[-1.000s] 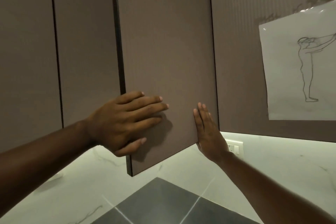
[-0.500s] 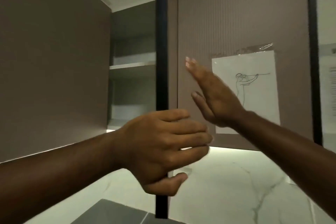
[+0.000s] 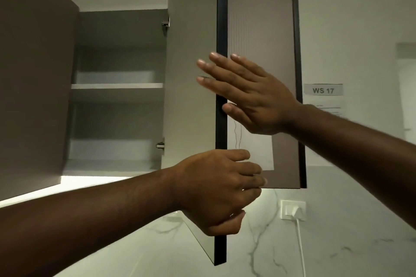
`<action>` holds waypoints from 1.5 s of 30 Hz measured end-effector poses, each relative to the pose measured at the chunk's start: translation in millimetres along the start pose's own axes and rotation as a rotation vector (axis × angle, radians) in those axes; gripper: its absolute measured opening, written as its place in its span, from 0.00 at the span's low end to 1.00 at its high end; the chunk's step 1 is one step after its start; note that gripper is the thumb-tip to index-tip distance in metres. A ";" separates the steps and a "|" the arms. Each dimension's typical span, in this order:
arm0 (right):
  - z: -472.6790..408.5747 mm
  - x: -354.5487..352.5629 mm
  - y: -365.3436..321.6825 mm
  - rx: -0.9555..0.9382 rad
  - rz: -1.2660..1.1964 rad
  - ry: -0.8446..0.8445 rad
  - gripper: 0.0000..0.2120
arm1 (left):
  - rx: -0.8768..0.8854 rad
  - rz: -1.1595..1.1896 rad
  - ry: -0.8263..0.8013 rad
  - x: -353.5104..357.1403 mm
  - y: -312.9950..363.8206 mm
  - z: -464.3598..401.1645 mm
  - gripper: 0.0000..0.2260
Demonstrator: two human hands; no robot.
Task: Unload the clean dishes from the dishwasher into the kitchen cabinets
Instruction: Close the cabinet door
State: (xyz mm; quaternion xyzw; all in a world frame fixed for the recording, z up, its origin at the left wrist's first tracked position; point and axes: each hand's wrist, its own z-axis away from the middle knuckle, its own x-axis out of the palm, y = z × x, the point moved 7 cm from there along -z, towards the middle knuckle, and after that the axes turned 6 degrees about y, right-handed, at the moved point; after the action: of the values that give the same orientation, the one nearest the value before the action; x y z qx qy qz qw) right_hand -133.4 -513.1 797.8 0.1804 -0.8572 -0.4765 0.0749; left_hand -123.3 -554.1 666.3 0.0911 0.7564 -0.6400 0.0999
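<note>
Overhead, a wall cabinet (image 3: 117,87) is seen standing open, its door (image 3: 191,74) swung out edge-on toward the camera. The dark front edge of the door is gripped low down by the left hand (image 3: 216,191), fingers curled round it and thumb tucked beneath. The right hand (image 3: 247,96) is held higher up, flat and released, fingers straight and spread across the same edge; whether they actually touch the door cannot be told. The cabinet interior lies to the left of both hands and farther back.

The interior is grey, split by one pale shelf (image 3: 117,86) into an upper and a lower compartment. Two metal hinges (image 3: 165,23) are fixed at the door's inner side, one high and one low. The door's inner face is pale grey; its edge strip is black.

Behind the right hand a neighbouring brown, finely ribbed door (image 3: 261,36) is seen, with a sheet of paper (image 3: 258,155) on it. On the wall to the right a label (image 3: 323,90) reading "WS 17" is noted. Below it, a white socket (image 3: 293,210) with a plug and cable sits on the marble-veined backsplash (image 3: 337,243).
</note>
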 end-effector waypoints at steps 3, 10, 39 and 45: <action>9.0 -4.7 4.8 -0.024 0.038 -0.059 0.27 | 0.008 0.015 0.014 3.3 2.9 -9.8 0.24; 43.2 -6.9 22.3 -0.006 0.106 -0.154 0.26 | 0.034 0.007 0.080 18.1 6.7 -39.0 0.23; 173.9 34.7 76.3 0.236 0.174 -0.417 0.29 | -0.130 0.176 0.159 127.9 14.9 -77.6 0.28; 176.7 37.8 75.6 0.238 0.179 -0.407 0.29 | -0.169 0.183 0.177 137.7 16.4 -75.9 0.30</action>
State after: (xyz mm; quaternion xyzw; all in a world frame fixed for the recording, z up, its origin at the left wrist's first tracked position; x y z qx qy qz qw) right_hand -239.4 -351.6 765.6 0.0117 -0.9171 -0.3905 -0.0791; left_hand -254.2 -475.2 626.1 0.2067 0.8020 -0.5517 0.0982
